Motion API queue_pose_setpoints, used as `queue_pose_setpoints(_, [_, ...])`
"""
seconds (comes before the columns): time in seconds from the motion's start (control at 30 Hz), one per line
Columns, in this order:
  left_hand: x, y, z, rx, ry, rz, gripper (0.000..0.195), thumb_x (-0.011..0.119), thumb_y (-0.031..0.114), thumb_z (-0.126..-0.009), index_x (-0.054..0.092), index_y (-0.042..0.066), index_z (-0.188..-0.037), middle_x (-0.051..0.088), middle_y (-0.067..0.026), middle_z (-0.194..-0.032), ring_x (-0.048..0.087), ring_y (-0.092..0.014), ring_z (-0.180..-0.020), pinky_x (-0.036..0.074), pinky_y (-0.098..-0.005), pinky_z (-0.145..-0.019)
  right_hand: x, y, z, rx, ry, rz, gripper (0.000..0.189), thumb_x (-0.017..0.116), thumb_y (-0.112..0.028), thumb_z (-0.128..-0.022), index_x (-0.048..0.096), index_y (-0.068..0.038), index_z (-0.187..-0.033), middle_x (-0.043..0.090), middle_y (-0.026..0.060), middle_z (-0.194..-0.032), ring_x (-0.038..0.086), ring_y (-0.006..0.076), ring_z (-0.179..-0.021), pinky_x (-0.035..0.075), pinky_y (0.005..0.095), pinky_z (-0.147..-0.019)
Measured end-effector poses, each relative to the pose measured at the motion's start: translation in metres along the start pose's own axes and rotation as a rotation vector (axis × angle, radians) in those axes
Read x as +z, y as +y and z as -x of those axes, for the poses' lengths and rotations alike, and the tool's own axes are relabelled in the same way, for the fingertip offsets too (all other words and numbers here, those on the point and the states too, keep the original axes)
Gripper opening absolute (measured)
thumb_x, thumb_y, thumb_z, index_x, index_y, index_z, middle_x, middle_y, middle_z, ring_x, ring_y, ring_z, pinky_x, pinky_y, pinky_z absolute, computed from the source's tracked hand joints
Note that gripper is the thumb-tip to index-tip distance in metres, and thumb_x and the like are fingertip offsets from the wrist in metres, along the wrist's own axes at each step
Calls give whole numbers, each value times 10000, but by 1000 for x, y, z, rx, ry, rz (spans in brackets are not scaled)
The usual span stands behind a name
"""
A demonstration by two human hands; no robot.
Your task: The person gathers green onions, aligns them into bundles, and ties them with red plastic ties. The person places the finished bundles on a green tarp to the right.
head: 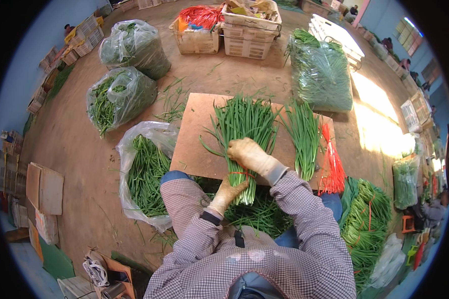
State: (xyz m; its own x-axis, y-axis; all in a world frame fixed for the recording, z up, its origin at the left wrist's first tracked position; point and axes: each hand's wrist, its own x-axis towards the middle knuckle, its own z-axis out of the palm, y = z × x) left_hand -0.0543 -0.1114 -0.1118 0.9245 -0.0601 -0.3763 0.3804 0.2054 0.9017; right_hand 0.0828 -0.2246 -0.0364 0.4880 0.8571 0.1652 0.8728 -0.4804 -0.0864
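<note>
A bundle of green garlic chives (245, 123) lies over the near edge of a brown board (200, 130), its pale stem ends towards me. My left hand (228, 192), in a worn light glove, grips the stems near their ends. A red tie (243, 173) runs round the stems just above it. My right hand (249, 153), gloved too, is closed at the bundle above the tie; whether it pinches the tie's end is hidden. To the right on the board lie a smaller loose bunch of chives (303, 138) and a hank of red plastic ties (332, 160).
An open plastic bag of greens (146, 175) stands at left; filled bags (121, 97) lie beyond. Tied chive bundles (366, 224) are piled at right. Plastic crates (249, 37) and a wrapped chive bale (321, 74) stand ahead. Other people sit along the right wall.
</note>
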Motion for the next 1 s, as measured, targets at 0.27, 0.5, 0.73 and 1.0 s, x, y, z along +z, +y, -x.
queue_pose_setpoints(0.27, [-7,-8,2,9,196,-370,658,718,403,-909,513,-55,-1337,635,-210,-1250,610,-299,-1133,470,-375,-983,5,-5,-9,207,-1,-117,343,695,-68,-799,658,-90,-1139,647,101,-1166,638,300,-1085,518,410,-924])
queue_pose_setpoints(0.5, [-15,-25,2,186,240,-364,573,528,449,-1006,554,-27,-1324,600,-288,-1289,570,-429,-1211,437,-432,-1034,3,-7,72,666,680,-350,357,658,0,-845,639,-68,-1195,640,156,-1143,632,322,-1021,531,382,-874])
queue_pose_setpoints(0.73, [-11,-15,10,234,307,-477,475,555,321,-1005,558,-48,-1303,616,-279,-1248,590,-439,-1146,472,-427,-977,40,-50,104,959,710,-586,301,630,2,-892,619,-35,-1190,632,130,-1067,632,250,-878,517,338,-784])
queue_pose_setpoints(1.0, [-17,-4,39,457,453,-589,141,680,45,-859,575,4,-945,615,-144,-930,612,-295,-842,507,-382,-779,16,-94,80,290,619,-350,298,676,-59,-850,652,-50,-1147,650,137,-1127,642,315,-1011,517,420,-865])
